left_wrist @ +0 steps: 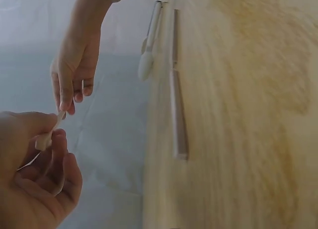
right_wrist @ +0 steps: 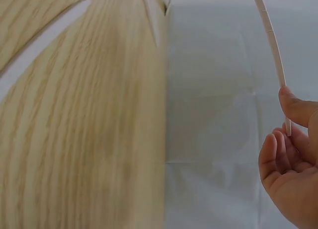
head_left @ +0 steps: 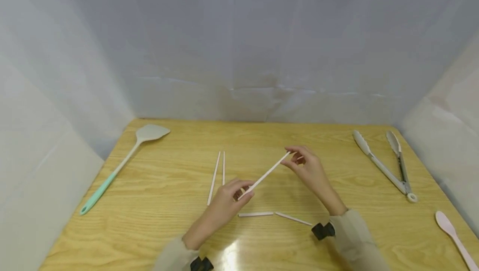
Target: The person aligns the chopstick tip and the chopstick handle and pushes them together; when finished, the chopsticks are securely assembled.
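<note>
A slim, pale pink chopstick (head_left: 268,173) is held slantwise above the table, its far end up to the right. My left hand (head_left: 226,200) pinches the lower, thicker end between thumb and fingers. At the upper, thinner end, my right hand (head_left: 308,169) has it between thumb and fingertips. Fine lines cross the chopstick (right_wrist: 271,38) in the right wrist view. Just beyond my left hand lie two more chopsticks (head_left: 214,178), one partly hidden by that hand. Nearer me, two short stick pieces (head_left: 256,214) lie almost end to end.
A spatula (head_left: 151,132) with a green handle lies at the table's left. Metal tongs (head_left: 387,171), spread apart, are at the right, with a pink spoon (head_left: 445,223) near the right edge. Pale sheeting (head_left: 239,55) hangs behind the wooden table (head_left: 123,229) and along both sides.
</note>
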`<state>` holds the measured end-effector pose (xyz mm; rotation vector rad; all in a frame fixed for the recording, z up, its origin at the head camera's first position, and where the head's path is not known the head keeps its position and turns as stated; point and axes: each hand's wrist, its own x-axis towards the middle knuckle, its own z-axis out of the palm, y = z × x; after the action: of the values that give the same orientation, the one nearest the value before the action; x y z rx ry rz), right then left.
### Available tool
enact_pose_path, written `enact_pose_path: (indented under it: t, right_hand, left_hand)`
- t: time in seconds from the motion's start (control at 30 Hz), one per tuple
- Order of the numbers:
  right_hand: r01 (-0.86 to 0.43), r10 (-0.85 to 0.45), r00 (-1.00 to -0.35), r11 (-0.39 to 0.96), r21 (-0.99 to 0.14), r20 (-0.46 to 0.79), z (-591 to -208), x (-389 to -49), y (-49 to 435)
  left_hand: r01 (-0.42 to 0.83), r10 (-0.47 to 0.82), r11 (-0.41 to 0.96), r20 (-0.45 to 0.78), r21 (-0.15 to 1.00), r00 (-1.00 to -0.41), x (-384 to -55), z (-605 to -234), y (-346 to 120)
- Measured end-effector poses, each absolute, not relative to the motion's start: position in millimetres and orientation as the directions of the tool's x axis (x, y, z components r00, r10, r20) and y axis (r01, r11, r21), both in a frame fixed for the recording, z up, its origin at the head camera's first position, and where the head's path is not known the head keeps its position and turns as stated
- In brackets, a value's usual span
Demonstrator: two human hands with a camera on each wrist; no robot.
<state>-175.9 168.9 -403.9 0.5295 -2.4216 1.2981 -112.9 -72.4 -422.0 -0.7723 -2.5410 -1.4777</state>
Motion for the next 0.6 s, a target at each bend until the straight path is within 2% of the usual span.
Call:
enact_pose_path:
  t: [0.13, 0.3, 0.6]
  right_hand:
    - [-0.384, -0.152, -0.919, 0.553, -0.739, 0.364, -412, -188, 167]
    - [-0.305, -0.16, -0.952, 0.592, -0.746, 0.262, -426, -201, 166]
    - [-0.308, -0.2, -0.951, 0.595, -0.743, 0.235, -442, -214, 170]
  left_hand:
    - [0.41, 0.38, 0.441, 0.248, 0.798, -0.891, -115, -429, -70]
    - [0.373, 0.369, 0.482, 0.203, 0.793, -0.907, -119, -438, -68]
    - [0.356, 0.346, 0.54, 0.184, 0.762, -0.92, -128, -450, -64]
